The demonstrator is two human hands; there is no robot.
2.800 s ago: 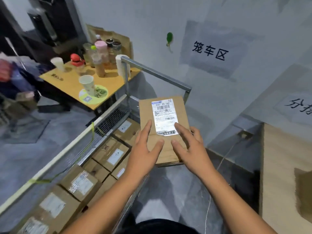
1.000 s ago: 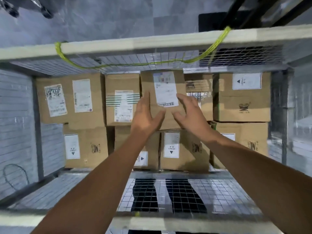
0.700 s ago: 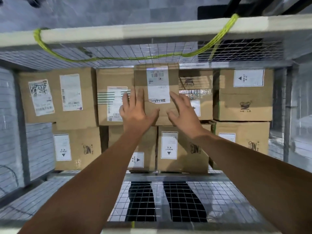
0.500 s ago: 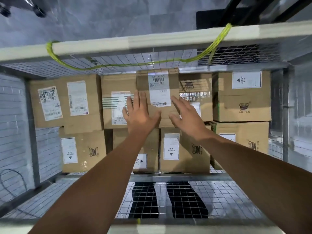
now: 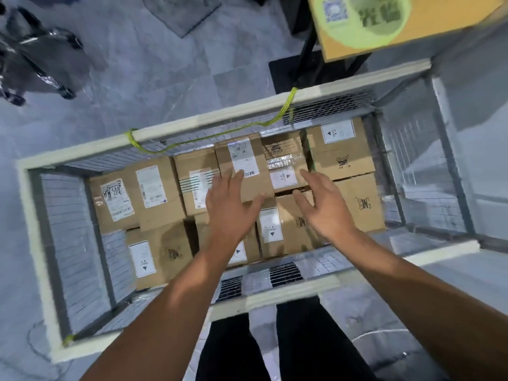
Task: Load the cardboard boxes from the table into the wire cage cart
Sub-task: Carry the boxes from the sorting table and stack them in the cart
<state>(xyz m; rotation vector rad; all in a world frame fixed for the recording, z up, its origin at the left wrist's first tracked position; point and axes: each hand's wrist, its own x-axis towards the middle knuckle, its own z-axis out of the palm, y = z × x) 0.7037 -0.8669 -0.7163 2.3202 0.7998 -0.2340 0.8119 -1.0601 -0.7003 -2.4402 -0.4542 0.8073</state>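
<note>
Head view looks straight down into the wire cage cart [image 5: 277,295], with the person's black trousers [image 5: 228,350] just outside its near rail. Both bare forearms reach over that rail. The left hand [image 5: 229,213] is flat, its fingers spread and loose, gripping nothing. Its fingertips overlap the near edge of the labelled box [image 5: 243,171], though the blur hides whether they touch it. The right hand [image 5: 327,210] is likewise empty — fingers splayed and slightly bent, apart from that box and above the near-row boxes [image 5: 287,228].

The labelled box lies on top of the stack at the middle of the cart's far wall, its white shipping label facing up. Just beside it on the left is a striped-label box [image 5: 196,185], and on the right a taped box [image 5: 286,162]. A box with two labels [image 5: 132,193] sits in the far-left corner, and another box [image 5: 341,149] with a white sticker sits in the far-right corner.

A yellow-green cord [image 5: 220,133] hangs slack along the far rail, tied at two points. Beyond the cart lies grey tiled floor [image 5: 165,64]. A yellow table [image 5: 439,20] with a round green sticker stands past the far-right corner, and a dark wheeled chair base [image 5: 38,56] — blurred — lies toward the far left.
</note>
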